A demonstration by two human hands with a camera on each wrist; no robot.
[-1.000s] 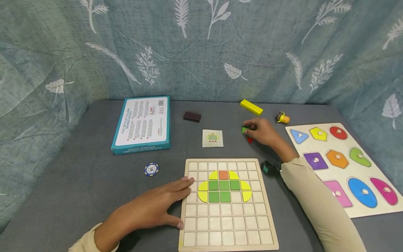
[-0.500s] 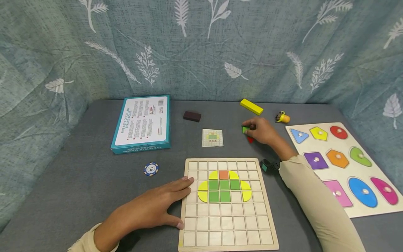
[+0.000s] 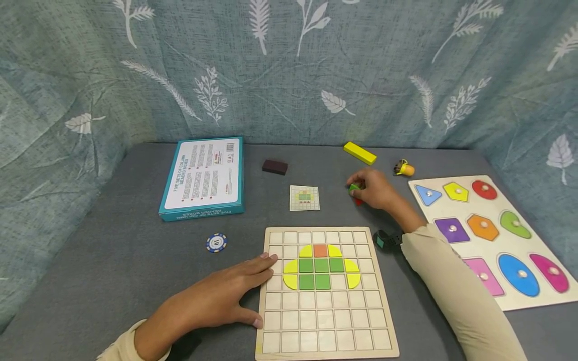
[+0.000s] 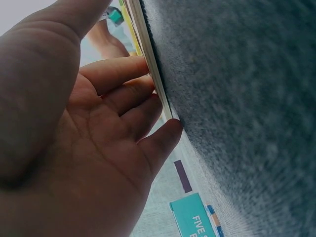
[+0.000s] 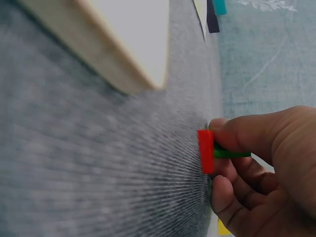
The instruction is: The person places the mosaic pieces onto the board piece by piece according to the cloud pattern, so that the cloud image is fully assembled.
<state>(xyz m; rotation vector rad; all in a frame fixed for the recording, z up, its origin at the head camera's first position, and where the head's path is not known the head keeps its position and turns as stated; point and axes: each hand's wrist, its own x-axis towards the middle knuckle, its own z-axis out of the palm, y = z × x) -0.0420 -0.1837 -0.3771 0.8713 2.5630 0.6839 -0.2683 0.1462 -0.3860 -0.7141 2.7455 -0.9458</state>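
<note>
My right hand (image 3: 377, 189) is at the back right of the table, pinching a small green tile (image 5: 232, 154) between thumb and fingers. Right beside it a red piece (image 5: 206, 152) shows close to the fingertips; the fingers cover part of both. The left hand (image 3: 220, 296) lies along the left edge of a wooden grid board (image 3: 326, 318). Its fingers are extended, with fingertips on the rim, as the left wrist view shows too. Set in the grid are several green squares (image 3: 321, 264), yellow curved pieces (image 3: 291, 274) and one orange square (image 3: 320, 250).
Behind the board lies a pattern card (image 3: 304, 198). A teal box (image 3: 203, 175) and a poker chip (image 3: 217, 242) are at left. Dark (image 3: 275, 167) and yellow (image 3: 359, 153) blocks, a small toy figure (image 3: 404, 168), a wristwatch (image 3: 385, 240) and a knobbed shape puzzle (image 3: 456, 260) are also here.
The green tile has turned slightly in the right hand's fingers, which stay in nearly the same place. The left hand and the pieces on the board have not moved.
</note>
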